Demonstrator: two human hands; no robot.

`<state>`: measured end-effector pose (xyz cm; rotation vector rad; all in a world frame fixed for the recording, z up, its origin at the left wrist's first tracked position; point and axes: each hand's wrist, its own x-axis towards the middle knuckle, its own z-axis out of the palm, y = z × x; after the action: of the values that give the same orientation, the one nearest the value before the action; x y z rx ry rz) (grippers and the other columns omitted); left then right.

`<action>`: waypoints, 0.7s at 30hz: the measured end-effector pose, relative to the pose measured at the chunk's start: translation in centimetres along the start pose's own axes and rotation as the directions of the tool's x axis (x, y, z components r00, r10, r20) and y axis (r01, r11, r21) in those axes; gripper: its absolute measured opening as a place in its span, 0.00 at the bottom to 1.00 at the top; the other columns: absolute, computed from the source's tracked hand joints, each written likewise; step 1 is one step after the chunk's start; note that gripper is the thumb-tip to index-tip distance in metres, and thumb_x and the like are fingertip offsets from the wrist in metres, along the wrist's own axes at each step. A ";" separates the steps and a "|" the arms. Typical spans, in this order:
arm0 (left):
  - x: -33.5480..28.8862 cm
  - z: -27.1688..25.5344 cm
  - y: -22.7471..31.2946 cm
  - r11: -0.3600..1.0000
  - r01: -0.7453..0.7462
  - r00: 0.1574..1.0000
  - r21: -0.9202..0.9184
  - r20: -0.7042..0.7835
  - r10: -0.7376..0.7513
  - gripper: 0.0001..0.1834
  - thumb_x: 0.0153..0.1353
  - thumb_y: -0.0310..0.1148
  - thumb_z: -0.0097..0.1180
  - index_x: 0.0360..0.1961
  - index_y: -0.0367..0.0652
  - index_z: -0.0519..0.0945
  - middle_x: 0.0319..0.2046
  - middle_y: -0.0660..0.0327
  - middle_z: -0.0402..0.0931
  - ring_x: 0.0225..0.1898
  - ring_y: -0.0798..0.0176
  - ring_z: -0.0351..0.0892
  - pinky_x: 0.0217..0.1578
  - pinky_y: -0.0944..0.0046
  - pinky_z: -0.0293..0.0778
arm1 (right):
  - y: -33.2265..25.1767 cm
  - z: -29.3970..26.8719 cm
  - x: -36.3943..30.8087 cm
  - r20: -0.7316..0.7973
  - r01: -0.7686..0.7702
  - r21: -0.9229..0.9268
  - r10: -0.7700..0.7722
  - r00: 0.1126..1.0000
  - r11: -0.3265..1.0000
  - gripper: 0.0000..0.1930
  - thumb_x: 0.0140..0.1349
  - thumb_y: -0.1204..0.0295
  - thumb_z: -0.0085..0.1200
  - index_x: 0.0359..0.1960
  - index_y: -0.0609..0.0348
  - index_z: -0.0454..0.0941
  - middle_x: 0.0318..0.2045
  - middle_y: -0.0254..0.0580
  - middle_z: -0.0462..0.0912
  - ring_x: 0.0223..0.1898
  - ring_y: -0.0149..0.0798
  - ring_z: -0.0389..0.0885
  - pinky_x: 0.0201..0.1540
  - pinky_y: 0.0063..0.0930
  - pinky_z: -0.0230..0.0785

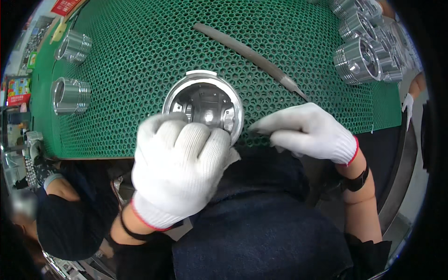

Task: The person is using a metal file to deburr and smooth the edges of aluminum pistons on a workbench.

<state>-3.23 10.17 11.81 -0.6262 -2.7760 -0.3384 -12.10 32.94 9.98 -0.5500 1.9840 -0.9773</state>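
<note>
Silver piston (208, 112) facing up over green honeycomb mat (140, 56); we're gripping its near side with left hand (179, 172), bending right hand (310, 133) just right of it, hold unclear. File (247, 52) lying beyond piston. Handling seemingly underway, remainder unclear.

The left hand (179, 163) and right hand (315, 130) wear red-edged white knit. The piston (209, 106) is bright silver, shading to dark grey inside; the other pistons (354, 60) are silver too, striped by grooves. The worktop (140, 56) shows green honeycomb, the file (254, 57) dull grey-brown, the apron (261, 233) dark navy.
</note>
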 end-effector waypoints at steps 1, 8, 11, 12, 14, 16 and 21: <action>0.3 -0.6 -0.6 0.996 -0.085 0.995 0.017 0.044 0.084 0.16 0.51 0.42 0.69 0.38 0.47 0.83 0.34 0.62 0.74 0.41 0.52 0.77 0.56 0.41 0.71 | 0.4 -0.1 -0.2 -0.075 -0.012 0.159 0.024 0.997 0.987 0.19 0.68 0.67 0.52 0.58 0.56 0.82 0.27 0.36 0.84 0.25 0.26 0.80 0.30 0.24 0.76; 3.3 -2.8 -5.1 0.917 -0.391 0.795 0.083 0.533 0.290 0.10 0.46 0.32 0.67 0.33 0.51 0.89 0.42 0.69 0.83 0.57 0.62 0.78 0.73 0.47 0.62 | 3.6 0.6 -1.0 -0.275 0.114 0.498 0.033 0.961 0.860 0.21 0.69 0.68 0.48 0.58 0.69 0.78 0.24 0.36 0.80 0.14 0.18 0.67 0.16 0.12 0.59; 4.5 -3.7 -4.4 0.965 -0.257 0.775 0.056 0.609 0.171 0.11 0.44 0.31 0.66 0.33 0.50 0.87 0.41 0.68 0.82 0.55 0.59 0.78 0.67 0.52 0.70 | 3.8 0.9 -1.1 -0.289 0.154 0.536 0.009 0.957 0.830 0.20 0.72 0.68 0.48 0.60 0.67 0.78 0.26 0.37 0.82 0.15 0.18 0.70 0.18 0.11 0.63; 4.9 -4.1 -4.3 0.964 -0.265 0.836 0.030 0.504 0.215 0.11 0.44 0.31 0.65 0.33 0.49 0.87 0.41 0.67 0.81 0.54 0.58 0.78 0.65 0.53 0.72 | 3.7 0.9 -1.2 -0.312 0.163 0.559 0.023 0.950 0.813 0.20 0.72 0.68 0.47 0.60 0.67 0.77 0.27 0.37 0.82 0.15 0.18 0.70 0.18 0.10 0.63; 5.7 -4.5 -4.4 0.938 -0.335 0.905 0.088 0.308 0.294 0.15 0.43 0.30 0.67 0.36 0.49 0.85 0.43 0.65 0.80 0.52 0.57 0.78 0.59 0.54 0.74 | 3.7 0.9 -1.1 -0.330 0.186 0.598 0.028 0.943 0.780 0.20 0.73 0.69 0.47 0.60 0.68 0.76 0.27 0.39 0.83 0.15 0.18 0.70 0.17 0.10 0.62; 6.4 -3.5 -5.0 0.915 -0.299 0.950 0.273 0.172 0.259 0.21 0.40 0.31 0.71 0.40 0.49 0.84 0.45 0.63 0.80 0.51 0.56 0.79 0.55 0.56 0.76 | 3.9 0.9 -0.8 -0.306 0.211 0.618 -0.016 0.952 0.757 0.20 0.73 0.70 0.47 0.61 0.69 0.75 0.28 0.40 0.83 0.15 0.18 0.70 0.16 0.10 0.62; 6.6 0.2 -6.6 0.848 -0.447 0.890 0.286 0.241 0.388 0.18 0.53 0.32 0.64 0.47 0.46 0.81 0.40 0.61 0.79 0.44 0.59 0.79 0.48 0.61 0.75 | 3.5 1.0 -0.8 -0.316 0.195 0.621 0.014 0.949 0.759 0.19 0.73 0.70 0.48 0.61 0.66 0.75 0.29 0.40 0.83 0.15 0.17 0.70 0.17 0.09 0.61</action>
<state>-11.93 6.94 12.58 -1.1853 -2.6543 0.2915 -10.94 35.14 7.21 -0.1010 1.7090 -1.8006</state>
